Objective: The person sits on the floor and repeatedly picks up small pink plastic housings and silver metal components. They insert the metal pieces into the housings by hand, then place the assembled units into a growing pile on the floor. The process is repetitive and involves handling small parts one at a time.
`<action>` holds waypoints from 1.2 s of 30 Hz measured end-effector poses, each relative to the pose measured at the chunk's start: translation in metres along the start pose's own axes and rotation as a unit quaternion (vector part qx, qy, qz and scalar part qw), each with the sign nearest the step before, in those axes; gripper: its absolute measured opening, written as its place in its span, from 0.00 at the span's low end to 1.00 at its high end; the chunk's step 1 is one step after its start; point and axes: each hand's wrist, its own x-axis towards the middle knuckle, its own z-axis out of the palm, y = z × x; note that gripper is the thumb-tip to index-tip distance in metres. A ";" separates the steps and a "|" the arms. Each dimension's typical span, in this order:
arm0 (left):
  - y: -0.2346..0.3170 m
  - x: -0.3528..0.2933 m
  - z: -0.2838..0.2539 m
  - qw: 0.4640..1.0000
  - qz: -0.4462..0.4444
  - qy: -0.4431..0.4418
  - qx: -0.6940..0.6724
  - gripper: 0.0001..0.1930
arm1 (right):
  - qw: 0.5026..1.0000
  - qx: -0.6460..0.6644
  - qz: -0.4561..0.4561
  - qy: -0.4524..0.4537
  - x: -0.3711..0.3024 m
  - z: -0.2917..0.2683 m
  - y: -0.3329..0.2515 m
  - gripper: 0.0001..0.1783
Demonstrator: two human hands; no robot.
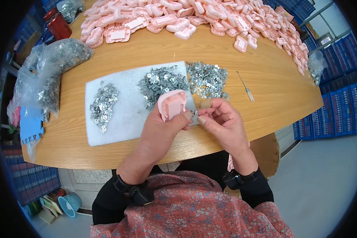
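Observation:
My left hand grips a pink plastic shell, holding it tilted above the front of a white foam sheet. Just to its right, the thumb and forefinger of my right hand pinch a small silver metal piece close to the shell's lower edge; its exact shape is too small to tell. A tan wrap covers one right fingertip. Behind the hands lies a heap of small metal clips on the foam, a smaller pile at its left, and another pile at its right edge.
Many pink shells are heaped along the table's far side. A thin screwdriver-like tool lies right of the clips. Plastic bags of metal parts and a red jar stand at the left. Blue crates line the right.

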 end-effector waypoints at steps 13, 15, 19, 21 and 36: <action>-0.002 -0.010 0.002 0.988 -0.100 -0.028 -0.118 0.17 | 0.997 -0.074 0.001 0.018 -0.011 0.013 0.009 0.03; -0.001 -0.011 0.002 0.991 -0.097 -0.034 -0.092 0.17 | 0.997 -0.074 -0.001 0.012 -0.010 0.012 0.008 0.03; 0.002 -0.011 -0.011 0.958 -0.113 -0.086 -0.251 0.18 | 0.995 -0.092 -0.035 0.002 -0.007 0.002 0.000 0.04; 0.010 -0.010 -0.015 0.943 -0.111 -0.124 -0.290 0.23 | 0.999 -0.034 -0.013 -0.010 -0.008 0.003 -0.008 0.05; 0.006 -0.017 -0.011 0.995 0.061 -0.074 0.003 0.25 | 0.987 0.091 0.105 -0.076 -0.013 0.016 -0.004 0.03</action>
